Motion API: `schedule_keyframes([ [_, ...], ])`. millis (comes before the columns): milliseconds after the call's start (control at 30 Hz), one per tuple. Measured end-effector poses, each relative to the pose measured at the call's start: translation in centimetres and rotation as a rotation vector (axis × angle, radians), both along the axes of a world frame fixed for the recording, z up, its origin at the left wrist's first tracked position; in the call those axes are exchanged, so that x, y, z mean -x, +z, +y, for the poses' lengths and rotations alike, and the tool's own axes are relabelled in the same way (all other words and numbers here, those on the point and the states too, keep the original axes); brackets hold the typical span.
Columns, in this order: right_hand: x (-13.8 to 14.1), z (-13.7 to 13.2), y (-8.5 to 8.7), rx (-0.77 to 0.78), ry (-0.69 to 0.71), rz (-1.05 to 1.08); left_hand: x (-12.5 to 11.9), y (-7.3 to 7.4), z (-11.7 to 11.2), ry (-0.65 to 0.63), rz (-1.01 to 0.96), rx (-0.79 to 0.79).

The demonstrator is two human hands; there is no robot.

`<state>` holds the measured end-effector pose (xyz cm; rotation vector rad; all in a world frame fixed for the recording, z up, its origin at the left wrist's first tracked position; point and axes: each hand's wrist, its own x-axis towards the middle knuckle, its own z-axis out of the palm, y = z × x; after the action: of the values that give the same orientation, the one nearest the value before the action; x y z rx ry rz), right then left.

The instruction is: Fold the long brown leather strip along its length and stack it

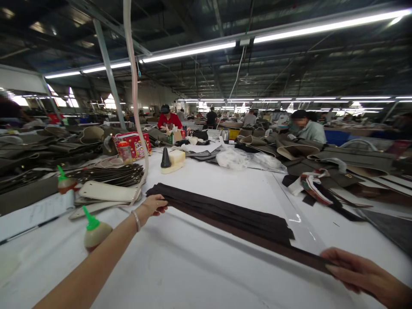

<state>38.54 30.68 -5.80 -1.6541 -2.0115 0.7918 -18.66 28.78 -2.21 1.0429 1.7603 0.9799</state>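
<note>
A long dark brown strap [257,241] stretches across the white table [180,266], lying along the near edge of a stack of similar dark brown strips [225,212]. My left hand [153,204] pinches the strap's far left end, its fingers closed on it. My right hand [357,270] grips the other end at the lower right, thumb on top and fingers wrapped under.
Two squeeze bottles with green caps [94,231] [65,182] stand at the left beside flat cream pieces [107,192]. A hose [135,98] hangs from above. Piles of bag parts [341,159] crowd the right and back. Other people sit at far tables.
</note>
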Motion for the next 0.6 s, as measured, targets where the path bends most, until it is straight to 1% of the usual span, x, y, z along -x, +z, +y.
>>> schedule_keyframes([
  [33,0.7,2.0,0.9,0.163,0.072,0.090,0.6,0.0,1.4,0.033,0.051,0.008],
  [67,1.6,3.9,1.6,0.169,0.077,0.123,1.3,-0.1,2.8,0.066,0.105,0.019],
  [100,2.5,5.7,2.1,0.158,0.100,0.111,1.9,-0.3,4.1,0.097,0.162,0.032],
  [133,3.6,7.3,2.3,0.121,0.094,0.083,2.5,-0.5,5.2,0.124,0.220,0.045],
  [200,5.5,9.8,1.8,0.052,0.077,0.016,3.6,-1.1,7.3,0.158,0.342,0.073],
  [267,7.2,11.4,0.7,0.010,0.050,-0.056,4.7,-1.9,8.8,0.170,0.468,0.098],
  [333,8.3,12.3,-0.6,-0.029,0.023,-0.136,5.5,-2.7,9.8,0.171,0.587,0.117],
  [433,9.3,12.5,-1.8,-0.088,-0.008,-0.240,6.0,-3.7,10.5,0.174,0.728,0.126],
  [533,9.8,11.9,-2.1,-0.152,-0.011,-0.327,5.8,-4.3,10.2,0.207,0.821,0.119],
  [600,9.9,11.5,-1.8,-0.204,-0.010,-0.369,5.4,-4.2,9.6,0.256,0.880,0.092],
])
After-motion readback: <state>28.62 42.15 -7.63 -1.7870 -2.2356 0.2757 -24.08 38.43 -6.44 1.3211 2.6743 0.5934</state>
